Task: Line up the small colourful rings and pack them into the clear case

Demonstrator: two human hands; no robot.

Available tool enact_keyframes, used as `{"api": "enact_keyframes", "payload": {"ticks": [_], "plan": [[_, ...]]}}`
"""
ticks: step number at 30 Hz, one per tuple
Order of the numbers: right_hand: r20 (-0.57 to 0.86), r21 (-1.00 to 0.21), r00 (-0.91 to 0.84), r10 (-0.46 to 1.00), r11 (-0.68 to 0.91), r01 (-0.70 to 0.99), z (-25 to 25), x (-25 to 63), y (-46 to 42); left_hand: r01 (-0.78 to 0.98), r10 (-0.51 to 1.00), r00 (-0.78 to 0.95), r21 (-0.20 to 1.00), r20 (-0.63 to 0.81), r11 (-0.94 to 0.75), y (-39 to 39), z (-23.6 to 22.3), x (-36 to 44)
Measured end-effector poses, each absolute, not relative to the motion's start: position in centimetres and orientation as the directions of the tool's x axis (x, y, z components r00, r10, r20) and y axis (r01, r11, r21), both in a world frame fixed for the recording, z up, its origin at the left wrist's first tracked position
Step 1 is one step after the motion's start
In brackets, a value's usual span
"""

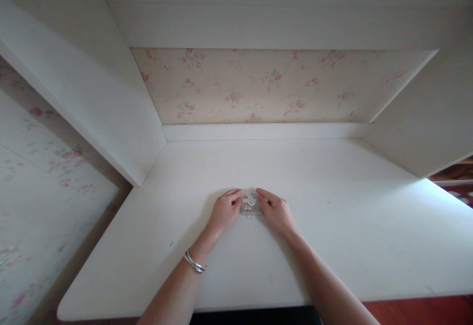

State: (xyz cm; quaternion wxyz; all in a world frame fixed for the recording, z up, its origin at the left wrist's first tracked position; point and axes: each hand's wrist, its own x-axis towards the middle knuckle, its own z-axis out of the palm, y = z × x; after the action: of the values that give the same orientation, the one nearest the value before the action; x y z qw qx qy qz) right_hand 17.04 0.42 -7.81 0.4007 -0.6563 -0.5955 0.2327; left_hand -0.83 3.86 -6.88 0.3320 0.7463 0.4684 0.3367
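A small clear plastic case (250, 208) lies on the white desk, with small pale and greyish items showing through it that are too small to name. My left hand (226, 211) grips the case's left side, its fingers closed along that edge. On the opposite side, my right hand (276, 211) holds the right edge between thumb and fingers. A little clear tab sticks out at the case's near edge. Silver bangles (195, 262) circle my left wrist.
The white desk top (236, 266) has a rounded front left corner. White side panels (121, 113) stand left and right, with a shelf overhead. Floral wallpaper (258, 86) covers the back wall. A small dark speck (171, 243) lies left of my left arm.
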Motion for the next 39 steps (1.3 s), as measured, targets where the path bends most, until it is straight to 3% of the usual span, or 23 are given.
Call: {"api": "enact_keyframes", "payload": {"ticks": [17, 31, 39], "plan": [[0.138, -0.811, 0.168, 0.976, 0.014, 0.585, -7.2, 17.0, 0.5, 0.469, 0.914, 0.355, 0.807, 0.198, -0.358, 4.0, -6.9, -0.9], [0.077, -0.856, 0.148, 0.986, -0.01, 0.516, -7.4, 17.5, 0.5, 0.422, 0.933, 0.339, 0.866, 0.123, -0.268, 3.9, -6.6, -1.0], [-0.004, -0.902, -0.043, 0.999, 0.015, 0.431, -7.0, 19.3, 0.6, 0.348, 0.872, 0.487, 0.907, 0.042, -0.238, 3.7, -5.2, -1.9]]}}
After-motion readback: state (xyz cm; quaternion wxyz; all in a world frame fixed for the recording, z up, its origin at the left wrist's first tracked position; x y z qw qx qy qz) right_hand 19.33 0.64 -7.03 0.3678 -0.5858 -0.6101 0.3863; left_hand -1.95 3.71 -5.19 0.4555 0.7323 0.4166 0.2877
